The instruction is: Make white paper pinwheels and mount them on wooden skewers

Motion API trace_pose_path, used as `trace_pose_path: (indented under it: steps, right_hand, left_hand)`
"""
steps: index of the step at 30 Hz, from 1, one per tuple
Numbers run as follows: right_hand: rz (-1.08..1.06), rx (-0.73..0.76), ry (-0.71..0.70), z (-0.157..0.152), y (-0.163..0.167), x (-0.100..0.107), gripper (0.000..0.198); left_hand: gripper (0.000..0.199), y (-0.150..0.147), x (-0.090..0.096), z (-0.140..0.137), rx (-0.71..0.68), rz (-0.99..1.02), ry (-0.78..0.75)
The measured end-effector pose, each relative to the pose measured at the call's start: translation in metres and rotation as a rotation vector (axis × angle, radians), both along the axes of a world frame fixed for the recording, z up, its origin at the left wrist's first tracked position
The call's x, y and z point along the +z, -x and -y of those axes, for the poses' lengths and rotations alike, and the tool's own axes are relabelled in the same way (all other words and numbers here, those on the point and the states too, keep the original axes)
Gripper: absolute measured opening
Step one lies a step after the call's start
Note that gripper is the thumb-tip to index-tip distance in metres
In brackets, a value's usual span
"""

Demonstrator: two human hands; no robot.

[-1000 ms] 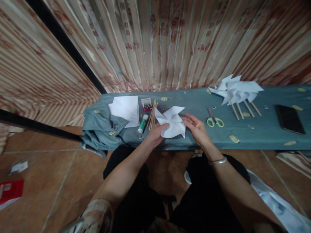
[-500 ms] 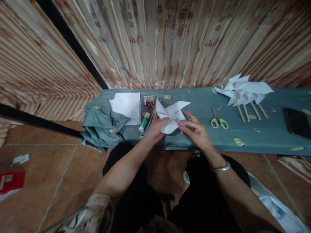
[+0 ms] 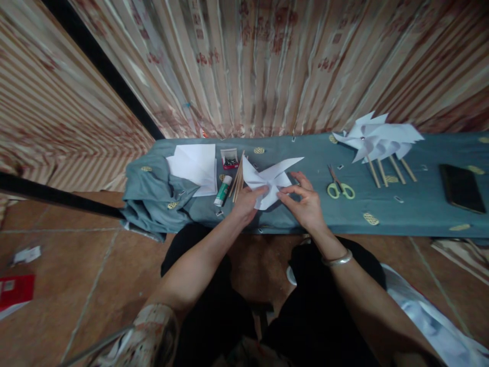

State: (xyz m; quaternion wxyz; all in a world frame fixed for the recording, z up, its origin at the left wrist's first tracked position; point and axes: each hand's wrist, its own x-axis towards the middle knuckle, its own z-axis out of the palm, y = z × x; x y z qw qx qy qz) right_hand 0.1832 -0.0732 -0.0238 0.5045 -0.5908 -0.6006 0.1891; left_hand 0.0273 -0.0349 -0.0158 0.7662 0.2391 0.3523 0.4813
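Note:
A white paper pinwheel (image 3: 270, 179), with its blades folded toward the middle, is held just above the cloth-covered bench. My left hand (image 3: 247, 203) grips its lower left side, the thumb pressed near the centre. On the right, my right hand (image 3: 304, 200) pinches a lower blade edge between thumb and fingertips. Several wooden sticks (image 3: 237, 181) lie just left of the pinwheel, partly hidden by it. Beside them are a green and white glue stick (image 3: 223, 191) and a small open red box of metal pins (image 3: 229, 159).
A stack of white paper (image 3: 196, 168) lies at the left. Scissors with green handles (image 3: 340, 189) rest right of my hands. Several finished pinwheels on sticks (image 3: 382, 138) overlap farther right, near a dark phone (image 3: 461, 187). A pleated curtain (image 3: 244, 71) hangs behind the bench (image 3: 305, 224).
My right fingers have drawn closer together on the paper edge, and the pinwheel's right blades have shifted slightly. The whole view has moved a little.

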Motion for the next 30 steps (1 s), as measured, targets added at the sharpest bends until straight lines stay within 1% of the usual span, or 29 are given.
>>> trace_pose_path:
  steps: [5, 9, 17, 21, 30]
  right_hand:
    - [0.029, -0.029, 0.011, -0.0002, 0.0034, 0.0004, 0.011]
    - [0.042, -0.043, 0.011, -0.0003, 0.0052, 0.0004, 0.011]
    - [0.053, -0.045, 0.004, -0.0007, 0.0078, -0.0002, 0.011]
    - [0.059, -0.05, 0.003, -0.0014, 0.0084, -0.0012, 0.01]
    - [0.073, -0.052, 0.019, -0.0011, 0.0097, -0.0008, 0.01]
  left_hand:
    - [0.03, -0.0022, 0.0008, 0.0002, 0.008, -0.012, 0.006]
    - [0.032, -0.0026, 0.0002, 0.0006, 0.024, -0.018, -0.003]
    - [0.038, -0.0035, 0.0029, 0.0033, 0.064, -0.011, -0.029]
    - [0.038, -0.004, 0.0047, 0.0038, 0.073, -0.036, -0.025]
    - [0.04, -0.0067, 0.0024, 0.0029, 0.105, -0.048, -0.032]
